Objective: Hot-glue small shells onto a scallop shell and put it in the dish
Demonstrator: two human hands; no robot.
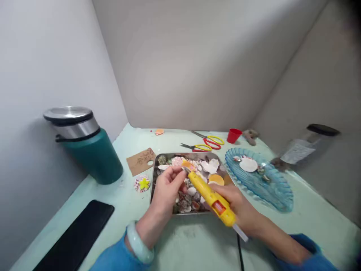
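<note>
My right hand [234, 201] is wrapped round a yellow glue gun [207, 191], with a clear glue stick [240, 232] poking from its back end. The gun's nozzle points up and left, right at the fingertips of my left hand [168, 185]. Those fingers are pinched together; whatever sits in them is too small to make out. Beneath both hands lies a metal tray [180, 213] full of shells and small stones, among them a white shell [211, 166] and an orange shell [216, 179].
Left stand a teal bottle [93, 154], a black phone-like slab [77, 233], a brown board [139, 161] and a yellow star piece [144, 183]. Behind are scissors [197, 147] and a red cup [234, 136]. Right are a blue shell-shaped dish [278, 194] and a jar [306, 146]. A black cord [240, 252] runs frontward.
</note>
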